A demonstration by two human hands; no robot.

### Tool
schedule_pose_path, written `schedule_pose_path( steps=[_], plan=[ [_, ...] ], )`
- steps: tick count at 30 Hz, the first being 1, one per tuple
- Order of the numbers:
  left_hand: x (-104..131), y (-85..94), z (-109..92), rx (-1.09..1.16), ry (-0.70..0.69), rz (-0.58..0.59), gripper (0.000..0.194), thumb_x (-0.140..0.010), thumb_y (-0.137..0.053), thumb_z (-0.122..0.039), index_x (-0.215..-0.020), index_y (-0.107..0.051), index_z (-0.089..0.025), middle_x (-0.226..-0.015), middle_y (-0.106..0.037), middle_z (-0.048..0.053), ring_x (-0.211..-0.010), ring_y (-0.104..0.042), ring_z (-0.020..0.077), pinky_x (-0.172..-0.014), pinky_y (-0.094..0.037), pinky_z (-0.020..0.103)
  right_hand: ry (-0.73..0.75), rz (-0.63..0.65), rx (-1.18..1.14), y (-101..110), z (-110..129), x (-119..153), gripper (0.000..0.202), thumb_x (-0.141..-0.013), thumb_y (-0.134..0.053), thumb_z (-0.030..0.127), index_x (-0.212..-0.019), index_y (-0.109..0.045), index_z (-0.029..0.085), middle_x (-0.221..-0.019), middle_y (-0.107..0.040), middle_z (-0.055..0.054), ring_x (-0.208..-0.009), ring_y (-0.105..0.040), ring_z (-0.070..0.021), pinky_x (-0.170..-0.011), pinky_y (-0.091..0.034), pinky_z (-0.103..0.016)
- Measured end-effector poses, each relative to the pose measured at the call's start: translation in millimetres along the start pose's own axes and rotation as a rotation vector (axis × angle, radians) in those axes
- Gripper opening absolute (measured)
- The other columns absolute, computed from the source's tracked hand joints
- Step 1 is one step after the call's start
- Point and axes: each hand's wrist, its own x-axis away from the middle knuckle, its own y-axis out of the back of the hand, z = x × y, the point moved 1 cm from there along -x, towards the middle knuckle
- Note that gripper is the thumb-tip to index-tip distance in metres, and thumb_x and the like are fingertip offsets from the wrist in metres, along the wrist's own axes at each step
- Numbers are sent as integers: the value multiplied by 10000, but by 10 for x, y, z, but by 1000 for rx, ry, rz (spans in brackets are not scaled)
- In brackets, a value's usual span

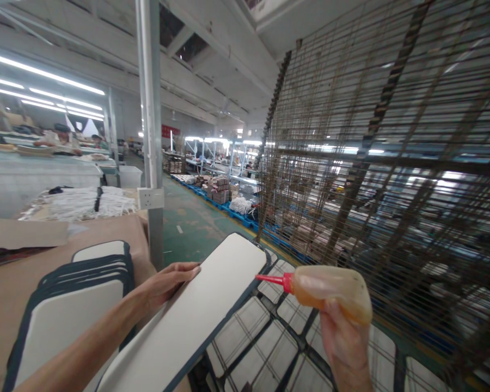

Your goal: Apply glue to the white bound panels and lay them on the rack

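My left hand (pixel 173 280) grips the left edge of a long white panel (pixel 204 305) with rounded corners and a dark border, tilted up in front of me. In my right hand (pixel 343 340) is a squeeze bottle (pixel 330 291) of amber liquid, held on its side. Its red nozzle (pixel 273 280) points left, with the tip at the panel's dark right edge near the far corner; whether it touches I cannot tell. To the left lies a stack of similar dark-edged white panels (pixel 77 305) on a brown-covered table (pixel 141 239).
Below right, more white panels (pixel 265 348) lie on a wire rack. Tall wire racks (pixel 351 136) rise on the right. A metal post (pixel 149 109) with a socket box (pixel 151 198) stands beyond the table. White strips (pixel 85 202) are piled behind; people (pixel 61 139) work far left.
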Motion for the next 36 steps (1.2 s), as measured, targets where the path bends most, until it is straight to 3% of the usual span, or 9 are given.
schedule_pose_path(
  steps=[6,15,22,29,36],
  plan=[
    [1,-24,-2,-7,-11,-19,436,-679,-752,-404,-1012,-705,-127,-825,-742,112,-631,-674,193,-586,-526,253,-3,23,21,-8,-30,38,469,-613,-783,234,-1055,-626,227,-977,-694,-39,-905,-644,-237,-772,-535,-369],
    [-12,-94,-4,16,-25,-52,411,-654,-769,-414,-938,-714,-122,-764,-738,93,-596,-663,179,-562,-515,242,-37,48,-8,-48,-35,75,473,-595,-808,243,-1042,-653,232,-861,-723,-15,-746,-669,-184,-733,-531,-299],
    [-14,-163,-50,26,-28,-83,395,-631,-788,-403,-900,-716,-123,-715,-736,71,-566,-654,161,-537,-511,226,-71,60,-17,-65,-35,119,406,-593,-813,255,-975,-679,223,-819,-727,-9,-733,-679,-181,-710,-543,-271],
    [-52,-148,-41,20,-18,-86,410,-644,-779,-406,-920,-707,-111,-729,-738,83,-563,-655,167,-537,-519,245,-66,100,21,-98,-34,133,515,-588,-812,312,-1068,-651,221,-824,-730,-41,-775,-684,-231,-667,-551,-307],
    [-113,-127,-20,15,-14,-103,434,-620,-788,-426,-902,-701,-108,-723,-736,83,-561,-651,169,-530,-508,245,-121,93,-6,-70,-45,151,591,-562,-835,344,-1108,-642,229,-792,-731,-44,-673,-676,-198,-625,-543,-275]
  ],
)
